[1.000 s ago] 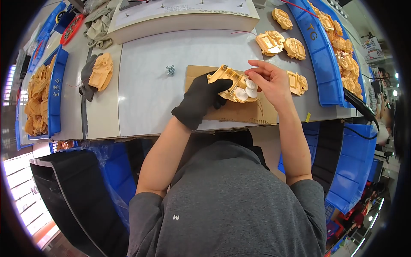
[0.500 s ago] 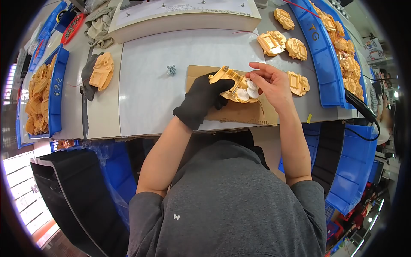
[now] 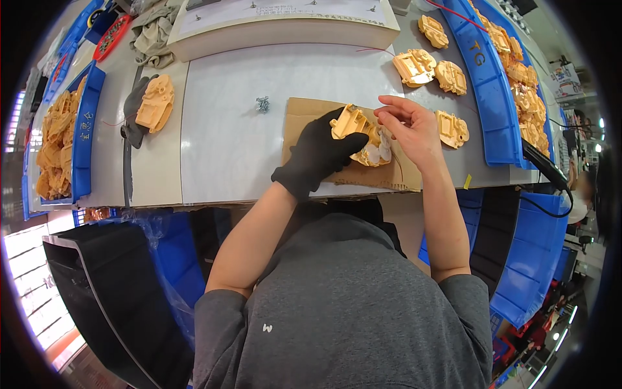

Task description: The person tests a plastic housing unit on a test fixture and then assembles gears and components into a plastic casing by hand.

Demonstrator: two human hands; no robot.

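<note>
My left hand [image 3: 324,152], in a black glove, is closed round a pale yellow plastic housing [image 3: 350,123] and holds it tilted above a sheet of cardboard [image 3: 299,113]. White plastic gears [image 3: 374,155] sit in the lower right part of the housing. My bare right hand [image 3: 413,129] is just beside the housing's right edge, its index finger stretched out and its thumb a little apart from it. Nothing shows between these fingers. Whether the thumb touches the housing I cannot tell. A thin wire hangs by the housing's right side.
Several similar housings [image 3: 414,67] lie on the right of the table. Blue bins full of housings stand at left [image 3: 83,139] and right [image 3: 483,97]. A small pile of screws [image 3: 262,104] lies left of the cardboard. A white fixture block [image 3: 285,35] is at the back.
My left hand has turned and tilted the housing, moving it slightly right and down. The right hand stays in nearly the same place, and the gears now lie lower, away from its thumb.
</note>
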